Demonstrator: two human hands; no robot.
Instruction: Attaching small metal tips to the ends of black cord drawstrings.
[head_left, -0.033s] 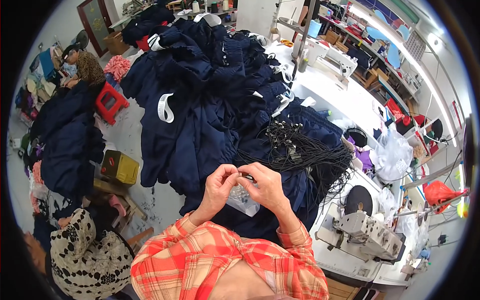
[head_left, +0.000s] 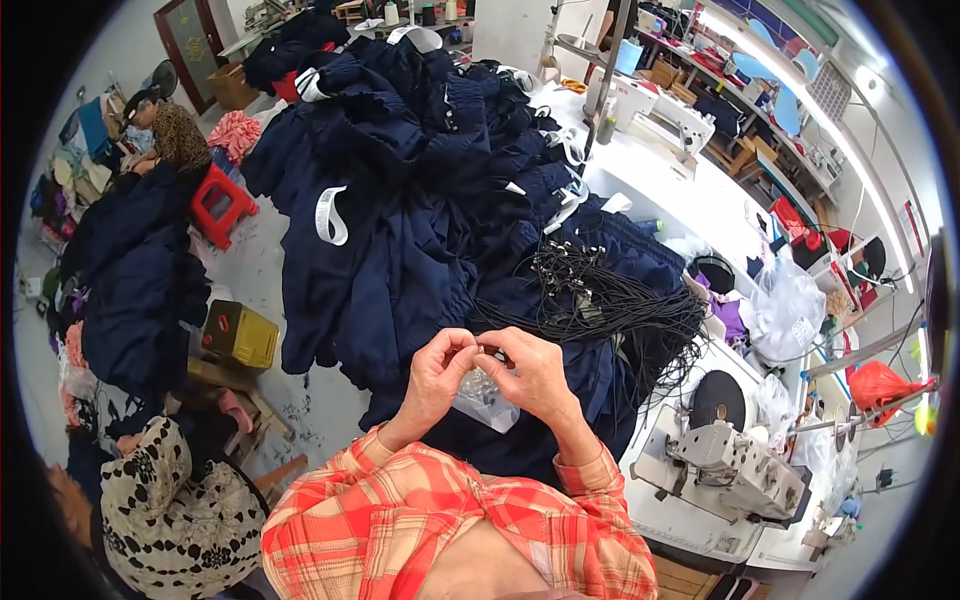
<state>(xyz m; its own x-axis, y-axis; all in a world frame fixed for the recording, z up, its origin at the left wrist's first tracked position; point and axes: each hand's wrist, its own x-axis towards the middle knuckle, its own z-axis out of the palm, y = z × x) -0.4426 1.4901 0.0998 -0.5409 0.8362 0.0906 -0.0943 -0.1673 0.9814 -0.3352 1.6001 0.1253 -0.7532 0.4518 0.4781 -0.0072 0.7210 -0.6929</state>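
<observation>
My left hand (head_left: 437,378) and my right hand (head_left: 535,378) meet fingertip to fingertip in front of me. Each is closed in a pinch; whatever tiny thing lies between the fingers is too small to make out. Just below them, partly covered by my fingers, sits a clear plastic bag (head_left: 488,408) with small shiny pieces in it. Behind my hands rises a big heap of navy blue garments (head_left: 400,230) with gathered waistbands and white strips. A tangled bundle of thin black cords (head_left: 600,300) lies on the garments, beyond my right hand and to its right.
At the right stand a white work table (head_left: 660,200) and a sewing machine (head_left: 735,465). On the left are a red plastic stool (head_left: 222,207), a yellow tin (head_left: 240,335) and more navy garments (head_left: 135,285). One person (head_left: 175,135) sits far left; another (head_left: 175,510) is close at lower left.
</observation>
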